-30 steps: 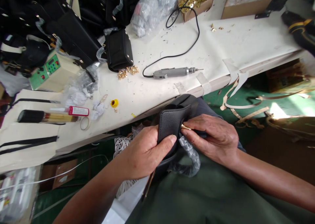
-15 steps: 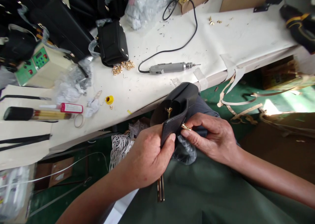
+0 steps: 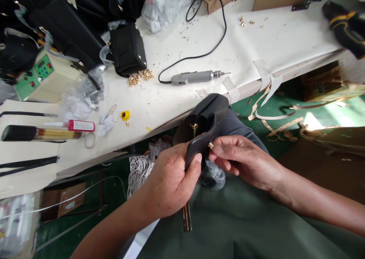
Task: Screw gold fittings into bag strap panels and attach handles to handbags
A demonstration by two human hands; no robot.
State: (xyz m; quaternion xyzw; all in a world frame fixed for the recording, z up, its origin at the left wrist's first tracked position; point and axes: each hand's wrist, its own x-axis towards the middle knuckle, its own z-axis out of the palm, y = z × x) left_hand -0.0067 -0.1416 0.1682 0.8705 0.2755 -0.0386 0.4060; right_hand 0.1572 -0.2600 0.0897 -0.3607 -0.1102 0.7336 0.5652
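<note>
A small black leather bag (image 3: 212,106) rests over my lap by the table edge, its flap raised. My left hand (image 3: 175,179) is wrapped round that flap (image 3: 196,147), thumb on the near face. At the flap's right side, my right hand (image 3: 245,160) pinches a small gold metal fitting (image 3: 210,145) between thumb and forefinger; the other fingers curl below. Whether the fitting is fixed to the leather I cannot tell. Inside the bag shows a gold clasp piece (image 3: 194,126). Clear plastic wrap (image 3: 215,175) hangs beneath, and gold strips (image 3: 187,217) extend below my left hand.
On the white table (image 3: 182,99) lie a grey electric screwdriver (image 3: 192,78) with its cable, gold fittings (image 3: 139,76), a yellow cap (image 3: 125,115) and a red-labelled bottle (image 3: 81,125). A black bag (image 3: 128,48) stands at the back. Pliers (image 3: 343,27) lie at far right.
My right thumb and fingers have shifted round the gold fitting, which now shows a different side. The left hand keeps its hold on the flap. The whole view has moved slightly.
</note>
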